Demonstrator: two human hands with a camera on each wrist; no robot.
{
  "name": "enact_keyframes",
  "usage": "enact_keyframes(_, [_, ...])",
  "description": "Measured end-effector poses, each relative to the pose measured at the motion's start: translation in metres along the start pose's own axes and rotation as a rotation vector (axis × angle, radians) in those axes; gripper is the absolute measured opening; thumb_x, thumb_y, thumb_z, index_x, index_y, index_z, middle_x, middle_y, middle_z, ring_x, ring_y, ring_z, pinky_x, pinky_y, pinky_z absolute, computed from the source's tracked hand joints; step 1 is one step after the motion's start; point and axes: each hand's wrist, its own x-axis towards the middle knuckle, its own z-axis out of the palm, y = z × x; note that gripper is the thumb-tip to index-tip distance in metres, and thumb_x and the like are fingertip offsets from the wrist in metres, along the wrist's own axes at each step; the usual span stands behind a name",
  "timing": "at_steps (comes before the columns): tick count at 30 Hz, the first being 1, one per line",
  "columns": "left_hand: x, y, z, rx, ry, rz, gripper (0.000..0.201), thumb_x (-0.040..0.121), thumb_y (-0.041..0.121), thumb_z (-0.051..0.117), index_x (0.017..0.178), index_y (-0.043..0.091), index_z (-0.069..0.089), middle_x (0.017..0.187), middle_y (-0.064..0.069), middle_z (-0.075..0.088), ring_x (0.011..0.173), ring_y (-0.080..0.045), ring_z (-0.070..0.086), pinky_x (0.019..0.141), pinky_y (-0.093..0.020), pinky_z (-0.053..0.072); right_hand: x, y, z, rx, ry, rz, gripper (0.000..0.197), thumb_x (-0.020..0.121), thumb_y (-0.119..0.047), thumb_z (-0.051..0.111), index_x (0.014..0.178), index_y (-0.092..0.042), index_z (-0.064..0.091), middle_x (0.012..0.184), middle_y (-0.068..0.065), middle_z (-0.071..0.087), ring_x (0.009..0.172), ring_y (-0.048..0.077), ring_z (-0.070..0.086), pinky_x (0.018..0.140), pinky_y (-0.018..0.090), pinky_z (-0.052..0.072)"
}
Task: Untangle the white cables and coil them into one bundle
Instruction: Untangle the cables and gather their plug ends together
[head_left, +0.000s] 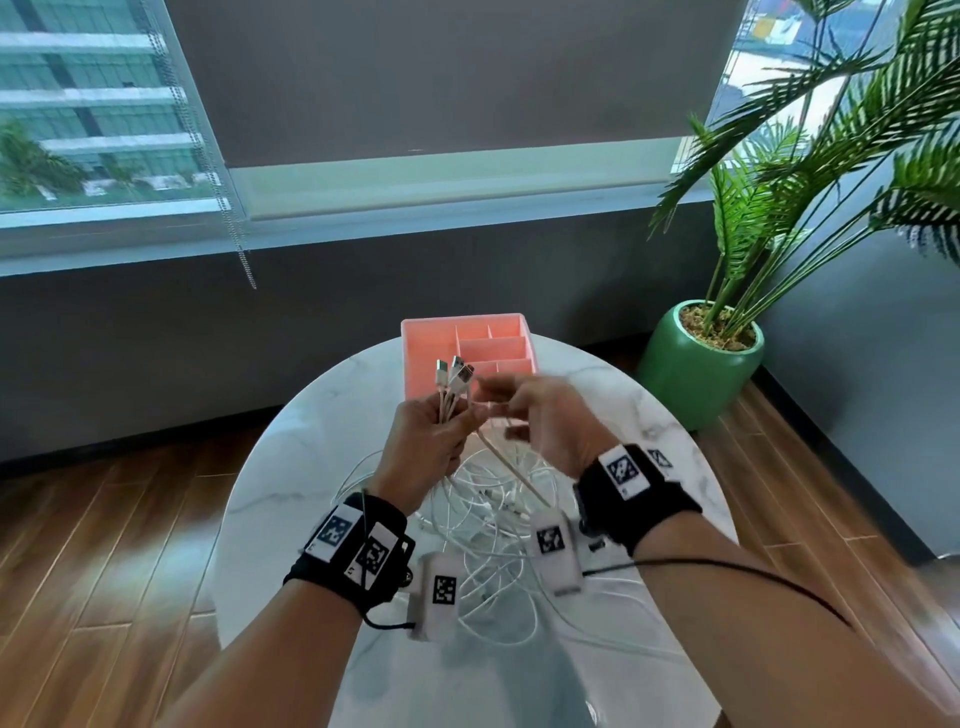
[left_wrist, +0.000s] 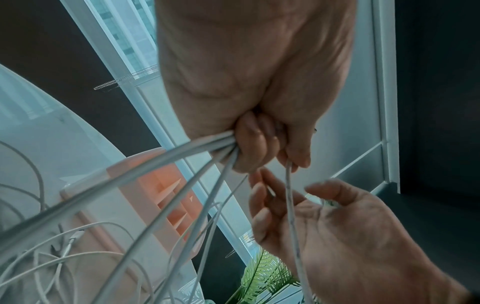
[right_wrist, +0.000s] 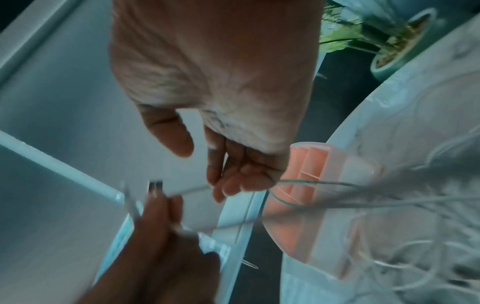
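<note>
My left hand (head_left: 434, 431) is raised over the table and grips several white cable ends, their USB plugs (head_left: 453, 375) sticking up above the fist. In the left wrist view its curled fingers (left_wrist: 249, 148) clamp the strands, which fan down to the tangle of white cables (head_left: 493, 525) on the table. My right hand (head_left: 524, 410), blurred, is just right of the left. Its thumb and fingers stand apart, and one cable (left_wrist: 290, 214) from the left hand runs across its palm (left_wrist: 332, 226). From the right wrist, a thin cable (right_wrist: 306, 182) passes at its fingertips (right_wrist: 226, 189).
The round white marble table (head_left: 311, 467) has a pink divided organizer (head_left: 467, 338) at its far edge, just behind my hands. A potted palm in a green pot (head_left: 701, 364) stands on the wooden floor at the right. A window wall lies beyond.
</note>
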Motion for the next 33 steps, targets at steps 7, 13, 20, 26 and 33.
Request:
enact_keyframes(7, [-0.003, -0.005, 0.002, 0.001, -0.004, -0.071, 0.029, 0.09, 0.008, 0.071, 0.067, 0.013, 0.054, 0.051, 0.002, 0.032, 0.046, -0.013, 0.024, 0.044, -0.023, 0.02, 0.014, -0.046, 0.001, 0.433, 0.133, -0.105, 0.015, 0.099, -0.013, 0.056, 0.113, -0.009, 0.052, 0.081, 0.015, 0.068, 0.067, 0.024, 0.065, 0.062, 0.034, 0.052])
enact_keyframes(13, [0.001, -0.008, -0.005, 0.028, 0.042, -0.091, 0.022, 0.089, 0.009, 0.073, 0.074, 0.008, 0.057, 0.054, -0.002, 0.031, 0.049, -0.014, 0.023, 0.043, -0.022, 0.023, 0.021, -0.037, -0.006, 0.316, 0.43, -0.345, 0.027, 0.088, 0.01, 0.055, 0.101, -0.013, 0.051, 0.079, 0.008, 0.068, 0.058, 0.016, 0.059, 0.051, 0.027, 0.045])
enact_keyframes(20, [0.0, -0.013, -0.006, 0.026, 0.049, -0.111, 0.023, 0.088, 0.009, 0.075, 0.071, 0.009, 0.059, 0.054, -0.002, 0.032, 0.048, -0.015, 0.023, 0.042, -0.022, 0.023, 0.01, -0.033, -0.03, 0.111, 0.295, -0.033, 0.024, 0.088, 0.009, 0.051, 0.108, -0.004, 0.053, 0.074, 0.017, 0.069, 0.046, 0.015, 0.05, 0.041, 0.022, 0.038])
enact_keyframes(26, [0.0, -0.013, -0.005, 0.022, 0.056, -0.125, 0.024, 0.089, 0.007, 0.073, 0.07, 0.009, 0.059, 0.053, 0.0, 0.031, 0.047, -0.014, 0.023, 0.042, -0.021, 0.022, -0.002, -0.055, -0.048, -0.083, 0.29, -0.25, 0.023, 0.084, 0.014, 0.052, 0.102, 0.008, 0.065, 0.067, 0.021, 0.068, 0.045, 0.016, 0.046, 0.045, 0.025, 0.035])
enact_keyframes(33, [0.003, -0.01, 0.0, 0.031, 0.048, -0.094, 0.026, 0.088, 0.008, 0.074, 0.065, 0.013, 0.064, 0.051, -0.001, 0.033, 0.046, -0.015, 0.023, 0.042, -0.021, 0.024, -0.015, -0.065, -0.054, -0.063, 0.254, -0.427, 0.033, 0.086, 0.016, 0.051, 0.113, -0.003, 0.059, 0.073, 0.021, 0.066, 0.047, 0.019, 0.045, 0.043, 0.024, 0.035])
